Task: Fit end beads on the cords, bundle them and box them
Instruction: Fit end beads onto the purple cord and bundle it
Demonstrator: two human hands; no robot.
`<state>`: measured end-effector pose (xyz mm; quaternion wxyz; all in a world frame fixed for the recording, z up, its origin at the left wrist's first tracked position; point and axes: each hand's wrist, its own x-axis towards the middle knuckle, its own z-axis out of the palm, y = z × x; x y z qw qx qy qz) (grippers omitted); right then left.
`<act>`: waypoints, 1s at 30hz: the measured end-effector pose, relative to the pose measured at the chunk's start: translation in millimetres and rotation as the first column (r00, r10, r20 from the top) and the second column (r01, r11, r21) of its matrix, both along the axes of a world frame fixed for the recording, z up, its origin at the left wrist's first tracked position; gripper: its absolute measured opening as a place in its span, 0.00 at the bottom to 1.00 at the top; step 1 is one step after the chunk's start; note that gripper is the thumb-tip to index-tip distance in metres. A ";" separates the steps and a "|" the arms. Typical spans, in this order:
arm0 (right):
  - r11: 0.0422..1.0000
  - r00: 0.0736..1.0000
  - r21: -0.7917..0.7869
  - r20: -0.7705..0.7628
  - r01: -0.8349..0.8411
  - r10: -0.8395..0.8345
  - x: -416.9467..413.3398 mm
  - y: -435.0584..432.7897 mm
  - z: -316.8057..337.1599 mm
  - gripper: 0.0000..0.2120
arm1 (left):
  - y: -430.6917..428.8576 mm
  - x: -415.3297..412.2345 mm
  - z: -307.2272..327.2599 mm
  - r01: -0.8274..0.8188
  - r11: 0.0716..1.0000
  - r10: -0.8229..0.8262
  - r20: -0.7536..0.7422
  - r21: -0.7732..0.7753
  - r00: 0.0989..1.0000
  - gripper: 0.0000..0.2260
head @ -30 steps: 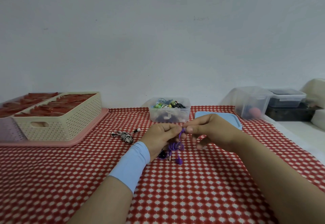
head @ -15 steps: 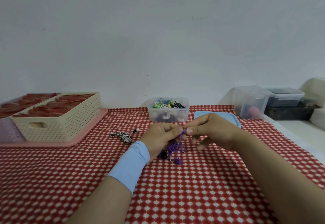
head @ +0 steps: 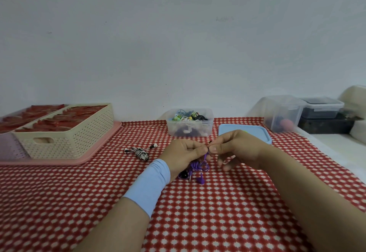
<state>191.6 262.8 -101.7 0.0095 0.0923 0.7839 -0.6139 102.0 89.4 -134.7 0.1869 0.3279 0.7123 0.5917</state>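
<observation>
A purple cord [head: 199,167] hangs in loose loops between my hands at the middle of the table, its purple end pieces trailing on the red checked cloth [head: 198,212]. My left hand [head: 183,154], with a light blue wrist sleeve, pinches the cord's upper end. My right hand [head: 235,147] pinches the same end from the right, thumb tips touching. Whatever sits on that end is hidden by my fingers. A bundled black-and-white cord [head: 141,151] lies to the left. Behind my hands stands a clear tub [head: 189,131] holding mixed cords.
A blue lid [head: 255,131] lies right of the tub. A cream perforated basket [head: 65,139] with red items sits on a pink tray [head: 99,152] at the left. Clear and dark containers [head: 285,113] stand at the far right by the wall.
Both hands stay pinched on the purple cord's end with only slight finger shifts. The cord hangs in much the same place.
</observation>
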 end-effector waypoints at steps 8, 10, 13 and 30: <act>0.997 0.989 -0.076 -0.146 -0.013 0.001 -1.8 -3.1 -1.3 0.07 | 2.8 -2.4 0.9 -0.033 0.993 0.007 0.225 0.110 0.974 0.07; 0.997 0.986 -0.078 -0.165 -0.010 -0.003 -0.8 -2.4 -0.6 0.08 | 3.5 -2.0 0.5 -0.061 0.991 0.031 0.246 0.118 0.969 0.08; 1.000 0.982 -0.013 -0.191 0.003 -0.005 -0.3 -2.0 -1.5 0.10 | 4.5 -2.7 -0.5 -0.104 0.987 0.070 0.257 0.122 0.964 0.08; 0.977 0.942 0.207 -0.334 0.060 0.013 -3.1 -4.4 -2.9 0.05 | 6.2 1.3 3.3 -0.126 0.990 0.104 0.257 0.067 0.961 0.12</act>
